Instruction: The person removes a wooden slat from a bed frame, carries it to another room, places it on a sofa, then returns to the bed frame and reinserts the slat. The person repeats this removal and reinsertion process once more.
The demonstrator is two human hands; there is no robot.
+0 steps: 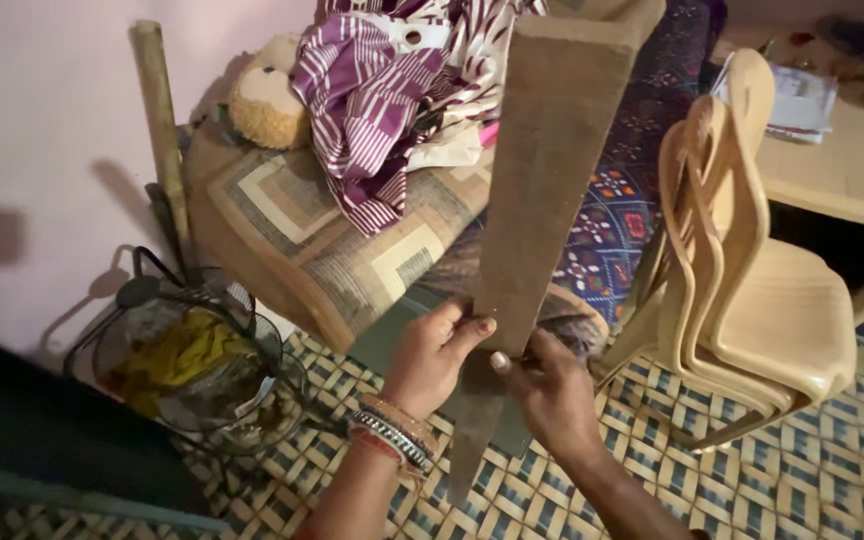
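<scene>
Your left hand [434, 352] and right hand [549, 388] both pinch the lower part of a long brown folded cloth strip [552, 170], held upright before the patterned mattress [352, 250]. Its top runs out of frame. Right fingers mostly hidden behind it. Stacked plastic chairs [752, 300] at right.

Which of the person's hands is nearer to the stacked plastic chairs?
The right hand. It grips the long brown board on the side facing the stacked plastic chairs. The left hand holds the board's other edge, farther from the chairs.
</scene>
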